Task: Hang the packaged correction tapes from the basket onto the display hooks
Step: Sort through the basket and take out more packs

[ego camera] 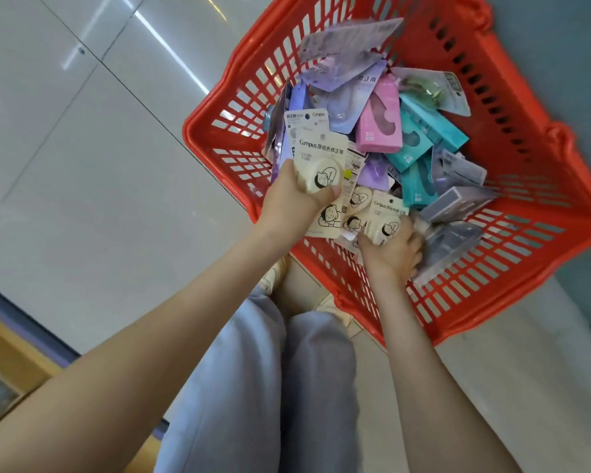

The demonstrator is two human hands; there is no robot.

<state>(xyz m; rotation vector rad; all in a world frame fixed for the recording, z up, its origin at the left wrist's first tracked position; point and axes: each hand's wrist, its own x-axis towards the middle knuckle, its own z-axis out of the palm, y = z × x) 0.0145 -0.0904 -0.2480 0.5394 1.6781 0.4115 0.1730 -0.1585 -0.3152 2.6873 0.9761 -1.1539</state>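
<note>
Correction tape packs [321, 158] sit gripped in left hand [292, 201] fingers; right hand [394, 250] fingers clutch 1 inside basket [526, 206].

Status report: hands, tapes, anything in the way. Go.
Left hand gripping cream tape packs over red basket. Right hand gripping another cream pack inside it. Hooks not in view; mixed packs piled around.
</note>
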